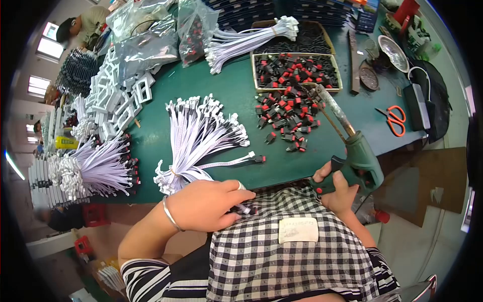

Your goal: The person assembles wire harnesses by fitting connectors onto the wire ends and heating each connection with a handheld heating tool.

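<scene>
Left hand [204, 204], low centre, seems to pinch a cable end [246, 209] over the lap. Right hand [342, 194], right of centre, wraps the green tool [365, 160]. Tip overhangs loose plugs [289, 108]; careless swing could scatter them. Bare green table [289, 168] between, near edge mid-frame.

No wording can be read with certainty. A pale rectangular patch [291, 237] on the black-and-white checked apron [297, 267], just off the near edge of the table [221, 83], carries faint lines of writing, mostly along its upper part, but the letters are too blurred to make out. Near the table's far right corner, a dark blue box [368, 19] bears small, light print, again too small to read. No brand, number or sign is legible on either.
</scene>
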A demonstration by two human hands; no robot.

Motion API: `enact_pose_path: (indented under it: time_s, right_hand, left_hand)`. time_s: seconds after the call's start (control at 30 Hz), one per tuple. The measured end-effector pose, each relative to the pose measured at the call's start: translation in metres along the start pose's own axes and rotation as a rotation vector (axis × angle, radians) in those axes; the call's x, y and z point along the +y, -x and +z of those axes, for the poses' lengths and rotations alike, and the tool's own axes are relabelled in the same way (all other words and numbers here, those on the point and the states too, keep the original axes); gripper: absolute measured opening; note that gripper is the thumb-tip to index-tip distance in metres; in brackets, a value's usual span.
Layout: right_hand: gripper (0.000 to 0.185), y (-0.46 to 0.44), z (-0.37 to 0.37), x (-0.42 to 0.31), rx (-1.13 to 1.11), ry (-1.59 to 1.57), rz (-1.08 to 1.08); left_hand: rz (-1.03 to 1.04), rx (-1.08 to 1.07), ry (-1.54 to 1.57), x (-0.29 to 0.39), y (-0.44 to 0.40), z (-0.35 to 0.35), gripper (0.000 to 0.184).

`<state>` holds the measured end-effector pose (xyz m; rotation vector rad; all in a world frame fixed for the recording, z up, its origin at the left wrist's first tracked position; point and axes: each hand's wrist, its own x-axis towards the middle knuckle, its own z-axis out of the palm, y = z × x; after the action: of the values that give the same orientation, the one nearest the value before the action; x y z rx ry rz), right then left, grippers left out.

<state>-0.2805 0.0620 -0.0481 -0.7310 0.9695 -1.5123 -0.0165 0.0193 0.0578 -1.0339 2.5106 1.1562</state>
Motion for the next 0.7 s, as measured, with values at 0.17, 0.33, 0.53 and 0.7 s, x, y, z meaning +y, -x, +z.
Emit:
enact_pose_path:
  time_s: [0.17,0.33,0.53,0.7]
  right_hand:
    - [0.02,-0.004,-0.002,-0.002,-0.043,-0.058,0.06]
    - [0.021,-0.007,-0.002,-0.011,-0.016,-0.072,0.086]
    - [0.02,0.001,-0.009,-0.006,0.005,-0.166,0.067]
    - [0.051,-0.001,-0.021,-0.011,0.004,-0.09,0.063]
  left_hand:
    - [0.081,0.388,0.037,-0.007,-0.001,0.014,0.021]
    - [0.003,0.734,-0.243,-0.004,-0.05,0.014,0.025]
    - [-0.071,0.549,-0.081,-0.006,-0.044,0.027,0.024]
    - [-0.137,0.205,0.171,-0.017,-0.011,0.04,0.02]
